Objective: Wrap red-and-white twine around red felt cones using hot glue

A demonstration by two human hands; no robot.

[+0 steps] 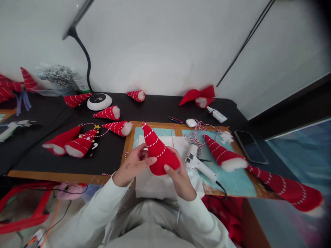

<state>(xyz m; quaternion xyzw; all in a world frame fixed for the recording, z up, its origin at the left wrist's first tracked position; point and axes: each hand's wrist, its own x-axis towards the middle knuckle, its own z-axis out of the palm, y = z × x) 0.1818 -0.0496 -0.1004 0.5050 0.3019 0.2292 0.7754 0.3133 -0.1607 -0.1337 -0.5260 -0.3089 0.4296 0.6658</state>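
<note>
Above a white sheet (144, 186), a red felt cone (165, 162) stuffed like a small gnome hat is held between both hands, its tip pointing away and slightly left. Red-and-white twisted cord winds round its upper half; the lower part is plain red. My left hand (131, 163) grips the left side, thumb on the felt near the cord, other fingers partly hidden behind. My right hand (179, 172) closes round the lower right side, thumb near the base. Just right of it lies a white glue gun (204, 169), beside a loose tangle of the same cord (195, 137).
Several cord-wrapped cones, one a decorated cone (84, 143) with a star, lie left. Another cone (222, 151) lies right, near a phone (250, 146). A desk lamp (99, 101), snips (174, 119), a white bottle (217, 114) and a second glue gun (12, 129) are also on the table.
</note>
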